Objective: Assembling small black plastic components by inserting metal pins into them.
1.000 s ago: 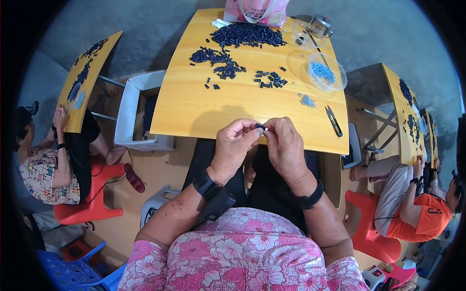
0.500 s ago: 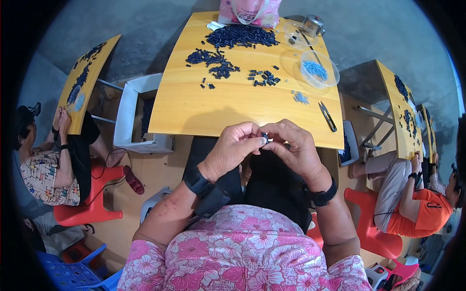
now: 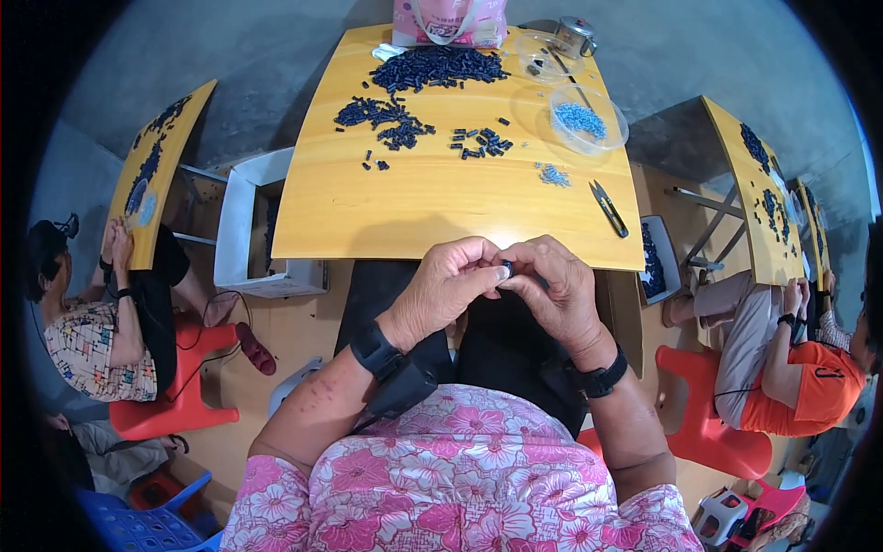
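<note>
Just off the table's near edge, the fingertips of my left hand (image 3: 444,287) and my right hand (image 3: 557,287) meet around a small black cylindrical part (image 3: 507,267). Both hands pinch it between thumb and index finger, hiding most of it. Beyond them on the yellow table (image 3: 386,202) lie a large pile of black cylindrical parts (image 3: 437,67), a smaller pile (image 3: 379,118) and a loose group (image 3: 481,143). Small blue pieces (image 3: 553,174) are scattered to the right. A pair of thread snips (image 3: 608,210) rests near the right edge.
A clear plastic bowl (image 3: 618,140) holds more blue pieces; another clear container (image 3: 524,60) and a metal cup (image 3: 576,37) stand behind it. A pink bag (image 3: 451,20) is at the far edge. White boxes (image 3: 237,230) flank the table. People sit at tables on both sides.
The view has shifted slightly, so the table appears a little farther left. My fingers have shifted slightly around the black part, and both hands still pinch it.
</note>
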Demonstrator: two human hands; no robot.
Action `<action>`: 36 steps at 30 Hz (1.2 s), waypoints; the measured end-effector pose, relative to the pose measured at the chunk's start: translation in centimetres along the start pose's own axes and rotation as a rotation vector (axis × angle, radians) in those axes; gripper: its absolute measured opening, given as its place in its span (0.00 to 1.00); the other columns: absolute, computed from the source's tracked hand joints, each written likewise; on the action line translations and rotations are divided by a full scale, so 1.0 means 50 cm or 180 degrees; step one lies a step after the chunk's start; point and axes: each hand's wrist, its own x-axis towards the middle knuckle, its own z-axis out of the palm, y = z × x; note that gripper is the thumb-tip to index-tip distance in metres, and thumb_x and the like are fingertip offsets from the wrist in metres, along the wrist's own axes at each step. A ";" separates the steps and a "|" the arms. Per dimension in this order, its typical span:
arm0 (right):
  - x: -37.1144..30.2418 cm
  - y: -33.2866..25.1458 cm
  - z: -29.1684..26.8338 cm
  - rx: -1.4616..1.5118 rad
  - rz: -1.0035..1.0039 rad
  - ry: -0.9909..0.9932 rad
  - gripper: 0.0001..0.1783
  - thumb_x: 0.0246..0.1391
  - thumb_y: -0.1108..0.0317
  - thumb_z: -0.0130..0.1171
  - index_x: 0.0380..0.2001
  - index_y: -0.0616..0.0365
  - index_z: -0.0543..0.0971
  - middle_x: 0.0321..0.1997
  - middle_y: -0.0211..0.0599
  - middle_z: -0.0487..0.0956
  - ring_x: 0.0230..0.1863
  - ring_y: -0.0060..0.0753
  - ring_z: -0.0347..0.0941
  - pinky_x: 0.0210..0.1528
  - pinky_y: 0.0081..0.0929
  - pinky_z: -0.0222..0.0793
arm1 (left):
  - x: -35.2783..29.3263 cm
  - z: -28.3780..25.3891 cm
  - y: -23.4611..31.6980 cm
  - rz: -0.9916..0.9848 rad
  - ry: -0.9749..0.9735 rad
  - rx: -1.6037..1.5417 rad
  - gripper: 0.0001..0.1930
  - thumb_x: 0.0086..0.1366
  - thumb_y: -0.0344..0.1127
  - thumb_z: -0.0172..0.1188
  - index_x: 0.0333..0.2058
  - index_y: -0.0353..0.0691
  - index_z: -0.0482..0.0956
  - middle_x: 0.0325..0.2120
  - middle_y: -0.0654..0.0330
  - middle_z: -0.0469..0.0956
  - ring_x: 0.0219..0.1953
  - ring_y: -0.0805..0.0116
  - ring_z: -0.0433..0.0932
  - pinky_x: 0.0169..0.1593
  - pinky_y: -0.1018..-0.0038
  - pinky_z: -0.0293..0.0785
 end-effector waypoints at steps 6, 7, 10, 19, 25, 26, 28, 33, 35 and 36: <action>-0.011 0.004 -0.029 0.0034 0.0025 0.0111 0.14 0.47 0.74 0.67 0.40 0.56 0.79 0.32 0.38 0.79 0.33 0.42 0.77 0.37 0.31 0.72 | 0.016 0.008 -0.013 0.0170 -0.0076 0.0012 0.11 0.69 0.35 0.56 0.44 0.35 0.79 0.34 0.67 0.79 0.37 0.81 0.76 0.43 0.81 0.74; -0.019 0.011 -0.039 0.0096 0.0153 0.0127 0.14 0.47 0.76 0.67 0.40 0.58 0.79 0.30 0.38 0.77 0.31 0.37 0.75 0.35 0.28 0.70 | 0.012 0.009 -0.012 0.0148 0.0066 0.0111 0.11 0.69 0.35 0.57 0.45 0.35 0.79 0.35 0.67 0.79 0.37 0.81 0.76 0.43 0.81 0.74; -0.052 0.022 -0.101 -0.0149 0.0507 -0.0076 0.15 0.47 0.76 0.68 0.41 0.59 0.80 0.28 0.35 0.75 0.27 0.28 0.72 0.31 0.24 0.68 | 0.008 -0.009 -0.012 0.0232 0.0343 0.0548 0.12 0.69 0.35 0.57 0.46 0.34 0.79 0.36 0.66 0.80 0.37 0.80 0.76 0.44 0.80 0.74; -0.265 0.177 -0.170 -0.0197 0.2258 -0.0018 0.16 0.45 0.83 0.67 0.40 0.63 0.79 0.29 0.30 0.75 0.30 0.21 0.73 0.34 0.21 0.72 | 0.039 -0.080 -0.024 0.0658 0.0972 0.1877 0.04 0.62 0.28 0.61 0.34 0.35 0.83 0.29 0.60 0.80 0.31 0.73 0.77 0.36 0.77 0.72; -0.281 0.227 -0.129 -0.0144 0.2410 0.0467 0.11 0.48 0.83 0.62 0.37 0.63 0.80 0.30 0.37 0.78 0.28 0.27 0.74 0.34 0.25 0.72 | 0.059 -0.105 -0.037 0.0872 0.1077 0.2061 0.03 0.61 0.28 0.62 0.33 0.35 0.82 0.27 0.57 0.78 0.29 0.69 0.77 0.34 0.75 0.72; -0.273 0.228 -0.129 -0.0149 0.2417 0.0462 0.11 0.48 0.83 0.62 0.37 0.63 0.80 0.30 0.37 0.78 0.28 0.27 0.74 0.34 0.25 0.72 | 0.061 -0.108 -0.041 0.0867 0.1077 0.2053 0.03 0.61 0.28 0.62 0.33 0.35 0.82 0.27 0.57 0.78 0.29 0.69 0.77 0.34 0.75 0.72; -0.202 0.190 -0.123 -0.0590 0.1651 0.0261 0.07 0.50 0.81 0.62 0.34 0.63 0.80 0.28 0.39 0.78 0.26 0.30 0.74 0.32 0.26 0.71 | 0.056 -0.118 -0.050 0.0691 0.1095 0.2074 0.03 0.60 0.28 0.62 0.32 0.36 0.82 0.26 0.58 0.78 0.27 0.67 0.77 0.33 0.75 0.71; -0.029 0.117 -0.094 -0.0725 0.1296 0.0229 0.03 0.52 0.79 0.62 0.31 0.63 0.80 0.25 0.39 0.77 0.24 0.33 0.74 0.29 0.26 0.69 | 0.058 -0.118 -0.049 0.0603 0.1124 0.1997 0.03 0.60 0.28 0.62 0.32 0.37 0.82 0.26 0.58 0.77 0.27 0.67 0.76 0.32 0.74 0.71; 0.039 0.097 -0.076 -0.0819 0.0598 0.0272 0.03 0.52 0.78 0.62 0.31 0.63 0.80 0.25 0.40 0.76 0.24 0.32 0.73 0.28 0.26 0.68 | 0.058 -0.119 -0.050 0.0655 0.1153 0.1984 0.03 0.60 0.28 0.62 0.32 0.37 0.82 0.26 0.59 0.78 0.27 0.67 0.77 0.32 0.74 0.71; 0.063 0.099 -0.068 -0.0718 0.0580 0.0177 0.04 0.53 0.78 0.61 0.33 0.62 0.80 0.27 0.41 0.76 0.24 0.34 0.73 0.27 0.25 0.68 | 0.061 -0.119 -0.051 0.0607 0.1121 0.1938 0.03 0.60 0.28 0.62 0.32 0.37 0.82 0.27 0.58 0.78 0.28 0.66 0.77 0.32 0.74 0.71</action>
